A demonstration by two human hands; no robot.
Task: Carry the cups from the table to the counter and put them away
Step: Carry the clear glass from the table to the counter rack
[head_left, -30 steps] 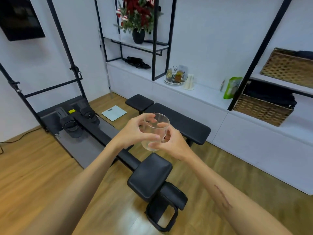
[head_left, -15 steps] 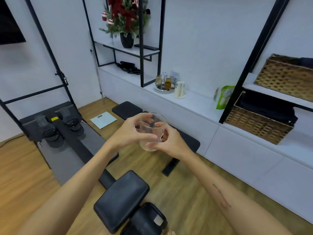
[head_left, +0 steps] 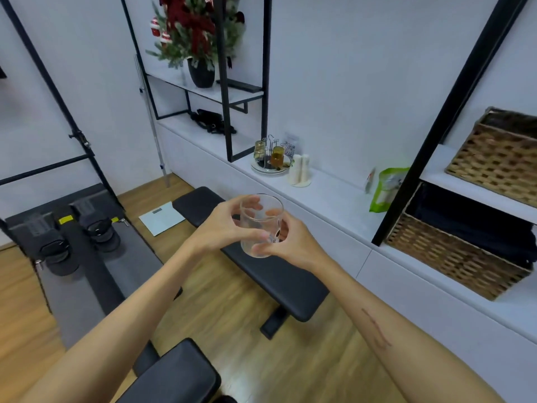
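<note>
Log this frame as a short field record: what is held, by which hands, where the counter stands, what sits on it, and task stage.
held item: clear glass cup, upright, looks empty
left hand: grips the cup's left side
right hand: grips the cup's lower right side
cup position: in the air above the black bench
counter: white, ahead and to the right
on counter: round tray of jars, green pouch, wicker basket
stage: cup carried, not yet set down
</note>
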